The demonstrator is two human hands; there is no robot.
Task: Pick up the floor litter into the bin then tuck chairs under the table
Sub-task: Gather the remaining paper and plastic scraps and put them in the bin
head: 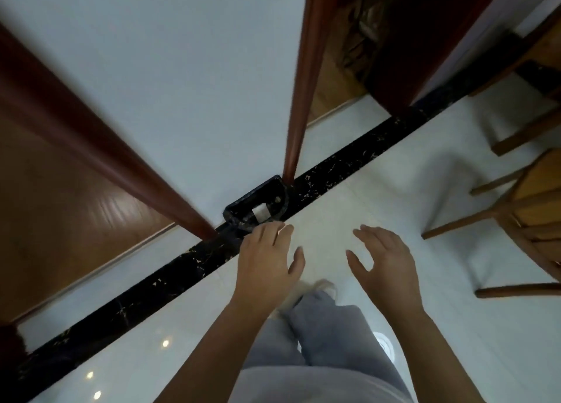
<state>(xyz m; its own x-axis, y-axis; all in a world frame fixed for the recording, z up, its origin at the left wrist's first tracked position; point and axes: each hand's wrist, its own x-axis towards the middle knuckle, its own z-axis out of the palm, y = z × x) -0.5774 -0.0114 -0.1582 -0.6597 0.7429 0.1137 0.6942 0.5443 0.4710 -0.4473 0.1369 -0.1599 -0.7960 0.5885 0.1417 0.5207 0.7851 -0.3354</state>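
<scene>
A small dark bin (243,209) lined with a black bag stands against the white wall, between two red-brown door frames. Inside it lies a white piece of litter (260,213). My left hand (267,258) hovers just in front of the bin's near rim, fingers spread and holding nothing. My right hand (387,261) is beside it over the white tiled floor, also spread and holding nothing. Two wooden chairs stand on the right: one (516,217) near me, another (528,65) farther back. No table is in view.
A black marble skirting strip (145,284) runs diagonally along the foot of the wall. Doorways to wood-floored rooms lie left (60,208) and right (331,78) of the wall. My legs in grey trousers (318,342) are below my hands.
</scene>
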